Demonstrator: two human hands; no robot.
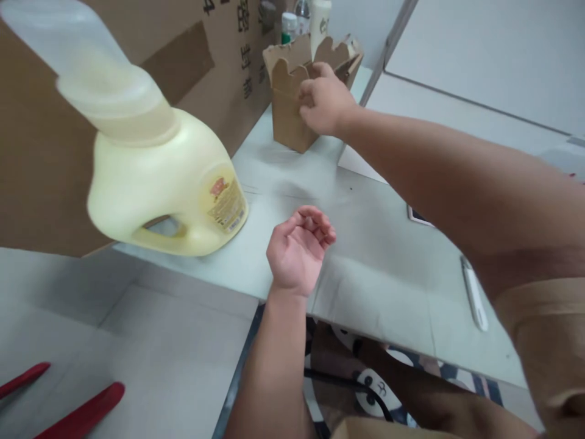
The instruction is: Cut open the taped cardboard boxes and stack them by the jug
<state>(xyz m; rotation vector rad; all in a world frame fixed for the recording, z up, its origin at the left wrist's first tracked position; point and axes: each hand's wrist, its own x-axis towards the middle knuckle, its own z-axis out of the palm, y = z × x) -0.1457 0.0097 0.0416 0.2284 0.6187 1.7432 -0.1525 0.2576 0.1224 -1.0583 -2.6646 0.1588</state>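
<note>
My left hand (299,253) is palm up above the table's near edge. Its fingers curl loosely into a cup, and the palm holds nothing. My right hand (326,100) reaches forward to a small brown cardboard box (289,119) with notched, upright flaps. Its fingers are bent and apart at the box's near side and rim; whether they touch the cardboard is unclear. Part of the box is hidden behind this hand. Left of my hands stands a large pale-yellow jug (150,177) with a handle, a label and a translucent cap.
A big printed cardboard carton (183,67) stands behind the jug. Bottles (289,27) show behind the small box. A white utility knife (474,292) lies on the pale table (388,274) at right, near a dark-faced flat item (418,216). Red handles (82,414) are at lower left.
</note>
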